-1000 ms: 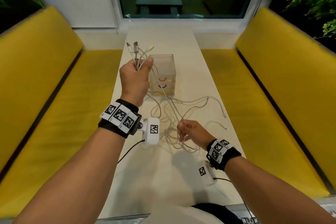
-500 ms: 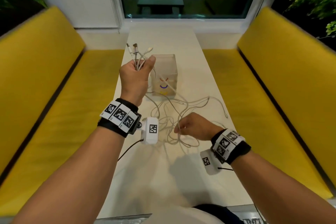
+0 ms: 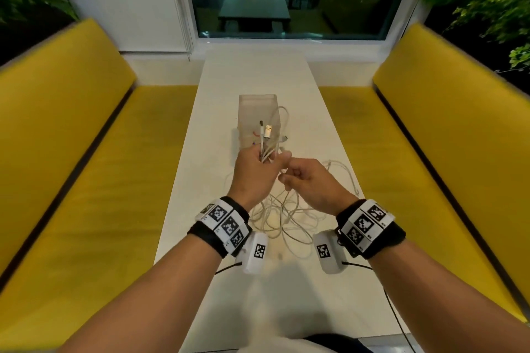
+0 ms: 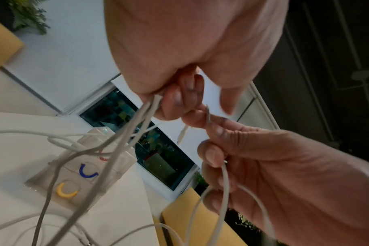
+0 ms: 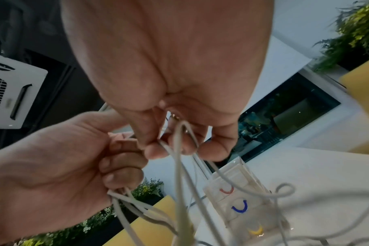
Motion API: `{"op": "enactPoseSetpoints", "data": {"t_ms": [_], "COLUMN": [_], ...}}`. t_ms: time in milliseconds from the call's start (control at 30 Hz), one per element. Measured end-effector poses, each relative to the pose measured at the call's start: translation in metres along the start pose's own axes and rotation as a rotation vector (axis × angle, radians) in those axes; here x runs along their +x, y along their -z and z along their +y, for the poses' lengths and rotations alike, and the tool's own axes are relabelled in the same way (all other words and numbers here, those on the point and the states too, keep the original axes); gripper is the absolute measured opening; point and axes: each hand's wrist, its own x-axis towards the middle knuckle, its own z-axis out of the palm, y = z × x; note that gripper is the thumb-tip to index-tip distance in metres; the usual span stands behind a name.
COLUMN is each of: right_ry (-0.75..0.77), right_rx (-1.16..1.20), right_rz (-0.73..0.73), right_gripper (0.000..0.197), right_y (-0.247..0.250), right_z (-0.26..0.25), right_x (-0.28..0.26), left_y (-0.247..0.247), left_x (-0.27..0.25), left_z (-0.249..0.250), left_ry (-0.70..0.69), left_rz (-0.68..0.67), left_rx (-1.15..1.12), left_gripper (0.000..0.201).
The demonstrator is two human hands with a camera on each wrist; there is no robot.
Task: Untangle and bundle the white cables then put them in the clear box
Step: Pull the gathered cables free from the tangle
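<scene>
Several white cables [image 3: 282,218] lie tangled on the white table [image 3: 309,112], their upper strands lifted. My left hand [image 3: 259,165] grips a bunch of cable ends, the plugs [image 3: 267,132] sticking up in front of the clear box [image 3: 258,112]. My right hand [image 3: 305,180] is right beside it, fingers curled and pinching a cable. In the left wrist view the right hand [image 4: 232,159] holds a cable loop [image 4: 223,191] and a plug tip next to the left hand's fingers [image 4: 179,99]. In the right wrist view the right hand's fingers [image 5: 179,146] pinch strands [image 5: 179,166] above the clear box [image 5: 242,199].
Yellow benches [image 3: 86,169] run along both sides of the narrow table. A dark window [image 3: 286,3] sits at the far end, plants [image 3: 481,0] in the corners. The clear box carries red, blue and yellow curved marks [image 4: 86,173]. Wrist camera leads trail off the near table edge.
My left hand has come down and toward the middle with its cable ends. My right hand has risen from the tangle to meet it, carrying a cable. The head view shifted, box now nearer centre.
</scene>
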Motion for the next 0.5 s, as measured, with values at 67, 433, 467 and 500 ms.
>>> {"op": "enactPoseSetpoints", "data": {"t_ms": [67, 433, 467, 500], "right_ry": [0.011, -0.196, -0.199, -0.202], "right_rx": [0.043, 0.126, 0.105, 0.077], "right_rz": [-0.011, 0.011, 0.029, 0.044], "right_gripper": [0.013, 0.020, 0.020, 0.019], "right_y": [-0.002, -0.011, -0.008, -0.004], "right_z": [-0.001, 0.034, 0.037, 0.039], "right_x": [-0.002, 0.001, 0.004, 0.008], "left_y": [0.000, 0.026, 0.028, 0.028], "left_x": [0.003, 0.026, 0.025, 0.024], "left_z": [-0.003, 0.029, 0.030, 0.030], "left_ry": [-0.009, -0.106, -0.113, -0.114], "left_rz": [-0.003, 0.123, 0.127, 0.134], "left_rx": [0.067, 0.020, 0.017, 0.010], "left_gripper": [0.022, 0.027, 0.028, 0.030]}}
